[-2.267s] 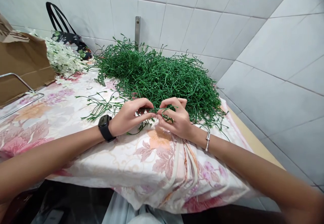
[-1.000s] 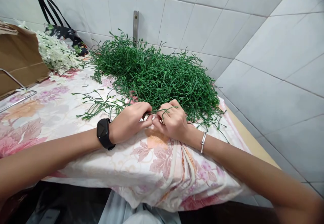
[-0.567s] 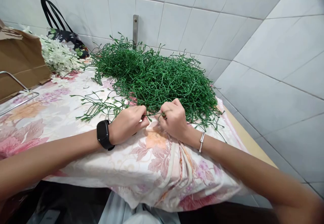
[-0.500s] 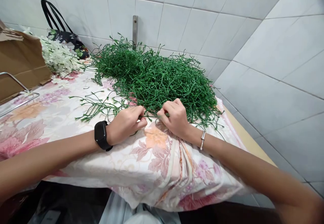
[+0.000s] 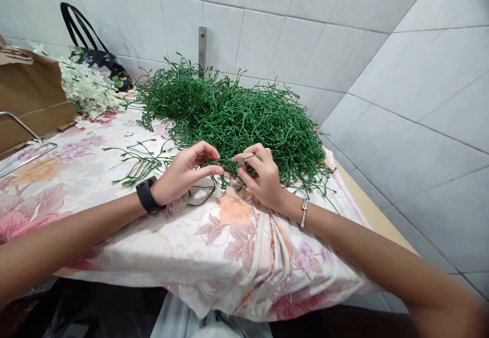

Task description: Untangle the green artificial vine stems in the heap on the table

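A big heap of green plastic stems (image 5: 237, 116) lies on the flowered tablecloth (image 5: 126, 226) against the tiled wall. My left hand (image 5: 183, 172), with a black watch on its wrist, pinches one thin green stem (image 5: 225, 162) at the heap's near edge. My right hand (image 5: 257, 175), with a silver bracelet on its wrist, pinches the same stem from the other side, fingertips a little apart from the left hand's. A few loose green sprigs (image 5: 141, 162) lie just left of my left hand.
White artificial flowers (image 5: 86, 88) and a dark flowered bag with black handles (image 5: 95, 55) sit at the back left. A brown cardboard box (image 5: 30, 98) and a bent metal rod (image 5: 26, 147) are at the far left. A tiled wall closes the right side.
Both hands have lifted slightly off the cloth and drawn a little apart, the fingers loosening from tight fists into a pinch on the stem stretched between them.
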A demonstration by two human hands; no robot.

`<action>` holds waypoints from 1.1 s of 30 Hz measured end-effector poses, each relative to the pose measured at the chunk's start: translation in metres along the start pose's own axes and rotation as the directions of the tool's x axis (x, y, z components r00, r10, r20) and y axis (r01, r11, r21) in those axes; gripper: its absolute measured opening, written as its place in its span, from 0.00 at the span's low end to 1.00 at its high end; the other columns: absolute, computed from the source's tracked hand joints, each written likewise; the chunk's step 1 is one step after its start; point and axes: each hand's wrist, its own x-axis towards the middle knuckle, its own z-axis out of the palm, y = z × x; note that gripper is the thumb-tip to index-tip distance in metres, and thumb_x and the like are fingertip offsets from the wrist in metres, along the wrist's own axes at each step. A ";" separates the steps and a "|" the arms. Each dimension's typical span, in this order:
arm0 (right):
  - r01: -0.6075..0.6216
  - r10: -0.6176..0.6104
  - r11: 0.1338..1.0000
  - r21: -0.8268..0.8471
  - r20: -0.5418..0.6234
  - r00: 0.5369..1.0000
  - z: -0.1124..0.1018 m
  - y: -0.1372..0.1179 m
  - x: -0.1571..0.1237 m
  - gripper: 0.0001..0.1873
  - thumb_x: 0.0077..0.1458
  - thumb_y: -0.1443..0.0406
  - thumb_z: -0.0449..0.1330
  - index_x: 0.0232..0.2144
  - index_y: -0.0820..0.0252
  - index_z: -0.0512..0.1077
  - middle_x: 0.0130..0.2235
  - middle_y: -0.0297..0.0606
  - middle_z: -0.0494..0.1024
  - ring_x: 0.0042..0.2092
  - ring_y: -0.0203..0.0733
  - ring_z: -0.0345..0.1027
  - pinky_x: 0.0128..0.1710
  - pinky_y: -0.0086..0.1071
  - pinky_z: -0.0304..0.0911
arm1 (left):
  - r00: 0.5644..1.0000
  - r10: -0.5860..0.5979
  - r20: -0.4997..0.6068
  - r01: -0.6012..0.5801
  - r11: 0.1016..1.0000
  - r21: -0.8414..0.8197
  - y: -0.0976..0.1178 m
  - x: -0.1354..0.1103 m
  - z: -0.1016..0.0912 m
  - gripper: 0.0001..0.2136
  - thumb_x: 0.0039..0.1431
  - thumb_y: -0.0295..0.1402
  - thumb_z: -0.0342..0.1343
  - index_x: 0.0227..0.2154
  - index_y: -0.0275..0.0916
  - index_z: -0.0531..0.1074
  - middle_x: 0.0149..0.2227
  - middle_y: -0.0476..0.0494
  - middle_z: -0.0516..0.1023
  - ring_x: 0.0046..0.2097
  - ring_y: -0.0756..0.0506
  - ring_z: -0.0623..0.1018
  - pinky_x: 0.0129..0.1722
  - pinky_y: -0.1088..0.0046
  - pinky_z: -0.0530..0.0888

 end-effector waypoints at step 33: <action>0.182 -0.143 0.907 -0.380 0.129 0.981 0.005 -0.010 0.000 0.08 0.52 0.67 0.49 0.25 0.64 0.65 0.34 0.39 0.71 0.38 0.38 0.60 0.42 0.36 0.45 | 0.994 0.081 0.072 -0.101 0.930 0.353 0.003 0.001 0.006 0.06 0.56 0.31 0.48 0.30 0.34 0.68 0.30 0.47 0.71 0.32 0.51 0.69 0.32 0.77 0.65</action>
